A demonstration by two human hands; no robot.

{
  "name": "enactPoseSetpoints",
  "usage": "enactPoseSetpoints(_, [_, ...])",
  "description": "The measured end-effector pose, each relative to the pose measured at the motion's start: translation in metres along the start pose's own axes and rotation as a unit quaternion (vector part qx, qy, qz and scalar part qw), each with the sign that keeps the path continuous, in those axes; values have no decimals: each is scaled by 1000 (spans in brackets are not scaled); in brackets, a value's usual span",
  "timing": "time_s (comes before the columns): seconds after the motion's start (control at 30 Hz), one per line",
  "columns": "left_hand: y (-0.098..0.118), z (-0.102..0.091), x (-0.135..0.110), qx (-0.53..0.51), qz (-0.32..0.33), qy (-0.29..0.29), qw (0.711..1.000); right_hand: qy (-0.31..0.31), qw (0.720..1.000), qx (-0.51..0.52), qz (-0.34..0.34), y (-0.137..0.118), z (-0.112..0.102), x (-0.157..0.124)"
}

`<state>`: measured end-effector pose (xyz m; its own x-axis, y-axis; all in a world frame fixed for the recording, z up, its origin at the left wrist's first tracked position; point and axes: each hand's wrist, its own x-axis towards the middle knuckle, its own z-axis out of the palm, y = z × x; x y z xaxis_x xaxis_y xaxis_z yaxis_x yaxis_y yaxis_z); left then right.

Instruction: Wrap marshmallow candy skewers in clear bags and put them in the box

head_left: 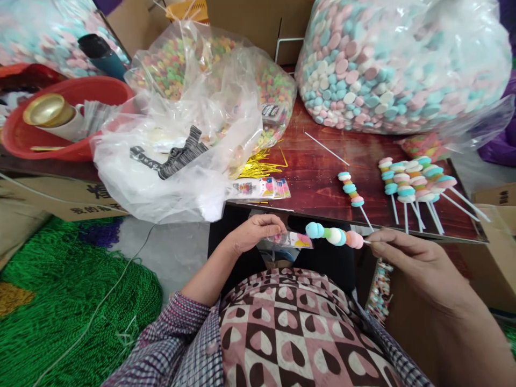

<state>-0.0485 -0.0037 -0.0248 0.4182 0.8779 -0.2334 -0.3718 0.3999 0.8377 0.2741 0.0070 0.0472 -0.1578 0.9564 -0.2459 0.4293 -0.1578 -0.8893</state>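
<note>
My right hand (411, 255) pinches the white stick of a candy skewer (334, 235) threaded with blue, green, white and pink pieces, held level over my lap. Its blue tip points at the mouth of a small clear printed bag (291, 240). My left hand (258, 231) is closed on that bag just below the table's front edge. One finished skewer (351, 192) lies alone on the dark wooden table (314, 177), and several more skewers (415, 180) lie in a row to its right.
A huge clear sack of pastel candies (399, 64) fills the back right. Another bag of small colourful candies (226, 80) and crumpled plastic sit back left. Gold twist ties (258, 164), a stack of printed bags (262, 188), a red basin (60, 118) and green bead strands (60, 301) are nearby.
</note>
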Motion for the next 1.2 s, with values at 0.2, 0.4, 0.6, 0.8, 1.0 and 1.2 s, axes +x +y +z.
enactPoseSetpoints(0.2, [-10,0,2,-96,28,45,994,13,1000,17,-5,7,-2,-4])
enactPoseSetpoints(0.4, [-15,1,4,-117,11,37,992,18,1000,15,-7,6,-1,-4])
enactPoseSetpoints(0.6, [-18,0,6,-107,-11,22,994,3,999,-5,-34,-1,1,-1])
enactPoseSetpoints(0.8, [-14,-2,6,-94,-16,30,995,-21,996,-47,-67,-6,1,2])
enactPoseSetpoints(1.0, [-3,-4,3,-47,7,39,998,-28,996,-67,-55,-6,4,3])
enactPoseSetpoints(1.2, [0,-6,2,-11,6,40,999,3,999,-41,-1,0,5,2])
